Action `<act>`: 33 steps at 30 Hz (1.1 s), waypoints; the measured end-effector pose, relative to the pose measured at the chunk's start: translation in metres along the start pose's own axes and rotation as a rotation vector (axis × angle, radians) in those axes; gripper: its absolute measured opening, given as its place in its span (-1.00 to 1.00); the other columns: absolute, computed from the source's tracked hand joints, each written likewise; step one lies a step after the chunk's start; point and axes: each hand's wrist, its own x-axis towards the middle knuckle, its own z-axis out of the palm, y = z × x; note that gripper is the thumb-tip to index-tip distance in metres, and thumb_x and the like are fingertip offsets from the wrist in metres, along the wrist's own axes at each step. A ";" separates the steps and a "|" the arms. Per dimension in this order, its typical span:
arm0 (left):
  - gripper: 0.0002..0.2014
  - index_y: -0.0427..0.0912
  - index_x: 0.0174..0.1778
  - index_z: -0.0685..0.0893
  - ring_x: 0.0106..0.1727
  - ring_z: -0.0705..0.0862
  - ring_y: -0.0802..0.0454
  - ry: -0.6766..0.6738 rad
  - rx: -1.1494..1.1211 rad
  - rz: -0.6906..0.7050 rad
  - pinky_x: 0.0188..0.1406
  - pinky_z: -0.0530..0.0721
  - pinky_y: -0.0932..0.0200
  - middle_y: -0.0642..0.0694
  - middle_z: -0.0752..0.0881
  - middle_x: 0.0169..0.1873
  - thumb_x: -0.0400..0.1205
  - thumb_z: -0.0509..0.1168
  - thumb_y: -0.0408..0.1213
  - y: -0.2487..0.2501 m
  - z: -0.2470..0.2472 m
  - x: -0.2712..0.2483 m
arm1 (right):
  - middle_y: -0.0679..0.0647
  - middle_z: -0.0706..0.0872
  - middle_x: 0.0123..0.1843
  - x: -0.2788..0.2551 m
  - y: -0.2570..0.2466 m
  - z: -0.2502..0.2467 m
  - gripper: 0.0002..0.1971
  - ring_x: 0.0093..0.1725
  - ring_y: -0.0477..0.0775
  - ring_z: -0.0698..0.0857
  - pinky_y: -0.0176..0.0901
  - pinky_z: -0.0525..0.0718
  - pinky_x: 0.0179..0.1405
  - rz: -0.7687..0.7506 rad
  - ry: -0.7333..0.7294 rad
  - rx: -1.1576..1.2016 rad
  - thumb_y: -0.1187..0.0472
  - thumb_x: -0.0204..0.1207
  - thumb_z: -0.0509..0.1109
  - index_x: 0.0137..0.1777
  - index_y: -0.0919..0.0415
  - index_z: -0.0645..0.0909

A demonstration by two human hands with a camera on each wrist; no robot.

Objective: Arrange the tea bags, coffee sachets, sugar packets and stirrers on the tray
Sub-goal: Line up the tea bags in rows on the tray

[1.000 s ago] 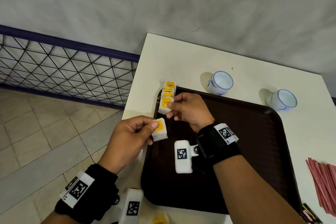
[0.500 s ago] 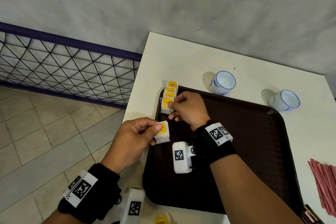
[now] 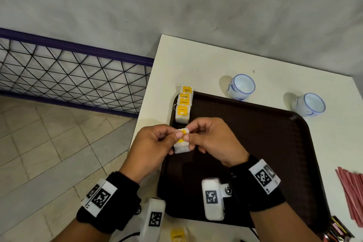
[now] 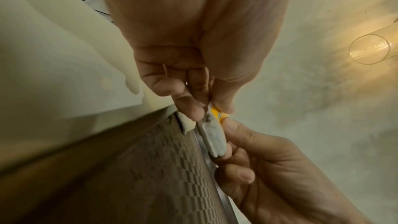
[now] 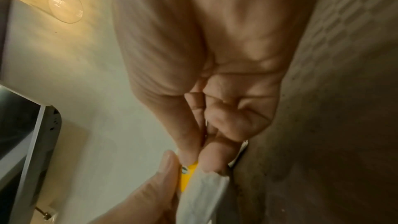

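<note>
Both hands met over the left edge of the dark brown rectangular plastic tray (image 3: 255,143), sharing one small white paper tea bag with a yellow tag (image 3: 181,144). The left hand (image 3: 151,149) pinched its top between thumb and forefinger, and the right hand (image 3: 214,141) pinched the same end from the other side, its remaining fingers curled in. Probably the bag was held this way so the tag and string could be squared up before it was laid down, though the string itself was too fine to follow.

Just beyond the hands, a row of four matching yellow-tagged tea bags (image 3: 183,107) lay overlapping like shingles along the tray's left rim, tags facing up, which suggested the held bag was meant to continue that line. The tags carried small dark print; the top one seemed to read "MOMENT", though not surely.

On the white desk (image 3: 196,65) stood two blue-and-white ceramic cups (image 3: 241,86), and a bundle of thin red stirrers (image 3: 351,192) waited off the tray, so most of the arranging seemed yet undone.
</note>
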 end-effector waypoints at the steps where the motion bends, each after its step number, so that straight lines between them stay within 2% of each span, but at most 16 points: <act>1: -0.91 -0.05 -0.17 0.87 -0.52 0.63 0.12 0.000 0.001 0.002 -0.42 0.58 0.38 -0.15 0.78 -0.44 0.63 0.46 -0.24 0.000 0.002 -0.001 | 0.28 0.73 -0.41 -0.001 0.000 0.000 -0.92 -0.50 0.01 0.63 -0.29 0.45 -0.61 0.002 0.010 -0.005 0.42 0.50 0.54 -0.05 0.41 0.72; 5: -0.91 -0.03 -0.02 0.85 -0.45 0.71 0.17 0.014 0.022 0.003 -0.42 0.57 0.45 0.05 0.83 -0.35 0.65 0.43 -0.20 0.005 -0.002 -0.007 | 0.26 0.73 -0.43 0.002 -0.001 -0.001 -0.94 -0.54 0.02 0.65 -0.25 0.42 -0.64 0.012 0.037 0.026 0.43 0.52 0.52 -0.07 0.40 0.71; 10: -0.92 0.03 -0.04 0.82 -0.35 0.76 0.10 0.061 0.056 -0.013 -0.40 0.60 0.45 0.05 0.87 -0.22 0.67 0.40 -0.20 0.003 -0.019 -0.027 | 0.18 0.76 -0.41 0.023 -0.005 -0.006 -0.88 -0.52 0.00 0.72 -0.30 0.49 -0.64 0.062 0.112 0.036 0.48 0.51 0.51 -0.02 0.52 0.66; 13: -0.90 0.07 -0.07 0.82 -0.26 0.78 0.15 0.030 0.130 -0.010 -0.19 0.71 0.30 0.13 0.86 -0.24 0.65 0.41 -0.22 -0.003 -0.027 -0.052 | 0.13 0.76 -0.43 0.035 -0.005 -0.004 -0.91 -0.52 -0.01 0.73 -0.31 0.54 -0.63 0.097 0.114 0.035 0.50 0.52 0.49 -0.11 0.36 0.64; 16: -0.87 0.13 -0.14 0.83 -0.25 0.78 0.10 0.000 0.194 -0.019 -0.16 0.75 0.16 0.16 0.85 -0.26 0.61 0.44 -0.23 -0.016 -0.033 -0.080 | 0.18 0.75 -0.40 0.041 -0.004 0.000 -0.91 -0.51 0.02 0.73 -0.29 0.58 -0.62 0.120 0.134 0.020 0.50 0.54 0.46 -0.09 0.36 0.61; 20: -0.79 0.28 -0.14 0.80 -0.29 0.77 0.13 -0.040 0.313 -0.016 -0.30 0.67 0.34 0.18 0.83 -0.30 0.56 0.51 -0.23 -0.031 -0.036 -0.110 | 0.35 0.74 -0.31 0.045 -0.003 0.005 -0.89 -0.52 0.07 0.74 -0.25 0.61 -0.62 0.138 0.181 0.011 0.49 0.55 0.46 -0.06 0.38 0.56; 22: -0.79 0.29 -0.22 0.81 -0.26 0.77 0.17 -0.062 0.350 -0.048 -0.33 0.63 0.42 0.24 0.82 -0.32 0.54 0.53 -0.22 -0.035 -0.035 -0.123 | 0.39 0.75 -0.30 0.046 0.000 0.007 -0.87 -0.52 0.08 0.75 -0.23 0.62 -0.61 0.134 0.208 0.014 0.48 0.55 0.47 -0.04 0.39 0.55; 24: -0.79 0.35 -0.20 0.79 -0.18 0.77 0.24 -0.104 0.391 -0.072 -0.31 0.64 0.43 0.30 0.81 -0.29 0.54 0.54 -0.16 -0.038 -0.033 -0.133 | 0.40 0.76 -0.28 0.046 0.001 0.008 -0.85 -0.52 0.11 0.75 -0.21 0.63 -0.61 0.136 0.228 0.022 0.46 0.55 0.48 -0.04 0.37 0.53; 26: -0.78 0.42 -0.13 0.77 -0.09 0.75 0.29 -0.154 0.423 -0.093 -0.26 0.67 0.40 0.35 0.81 -0.22 0.55 0.53 -0.11 -0.041 -0.030 -0.139 | 0.39 0.75 -0.28 0.042 0.001 0.007 -0.83 -0.52 0.12 0.74 -0.20 0.63 -0.61 0.142 0.247 0.037 0.43 0.56 0.49 -0.03 0.34 0.51; 28: -0.81 0.39 -0.18 0.78 -0.06 0.74 0.31 -0.182 0.432 -0.105 -0.25 0.68 0.39 0.40 0.79 -0.18 0.56 0.52 -0.10 -0.042 -0.027 -0.144 | 0.34 0.72 -0.30 0.034 0.003 0.004 -0.82 -0.52 0.12 0.74 -0.17 0.62 -0.61 0.145 0.268 0.033 0.39 0.57 0.50 -0.01 0.35 0.52; 33: -0.80 0.36 -0.11 0.72 -0.01 0.67 0.39 -0.209 0.488 -0.045 -0.25 0.59 0.51 0.53 0.67 -0.05 0.58 0.50 -0.12 -0.036 -0.023 -0.151 | 0.21 0.71 -0.29 -0.011 0.013 -0.011 -0.90 -0.47 0.09 0.74 -0.22 0.54 -0.61 0.154 0.268 -0.084 0.32 0.59 0.48 -0.04 0.36 0.63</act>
